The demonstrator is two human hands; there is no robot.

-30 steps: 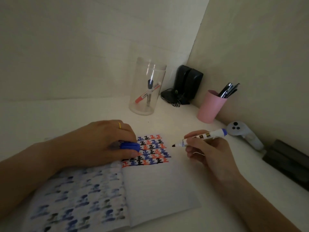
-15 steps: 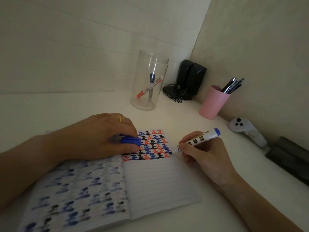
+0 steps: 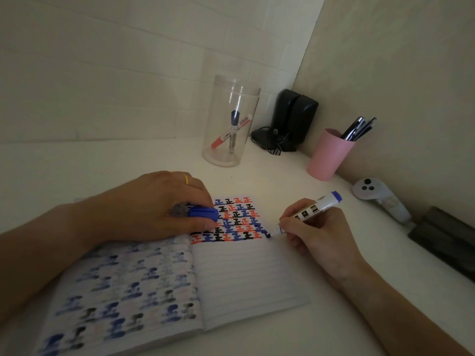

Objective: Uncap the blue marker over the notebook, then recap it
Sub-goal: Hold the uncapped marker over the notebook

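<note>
An open lined notebook [image 3: 246, 273] lies on the white desk, with rows of blue, red and black marks across the top of its right page. My left hand [image 3: 154, 209] rests on the notebook's upper left and pinches the blue cap [image 3: 203, 213] between thumb and fingers. My right hand [image 3: 316, 232] holds the uncapped blue marker [image 3: 318, 205] like a pen. Its tip touches the right page at the right end of the marked rows.
A clear jar [image 3: 231, 122] with two markers stands behind the notebook. Black speakers [image 3: 295, 116] fill the corner. A pink cup [image 3: 330, 154] of pens, a white controller [image 3: 380, 199] and a dark box [image 3: 447, 237] line the right wall.
My right hand has lowered the marker from above the page until its tip touches the paper, where it leaves a fresh blue mark. My left hand keeps the cap in the same place.
</note>
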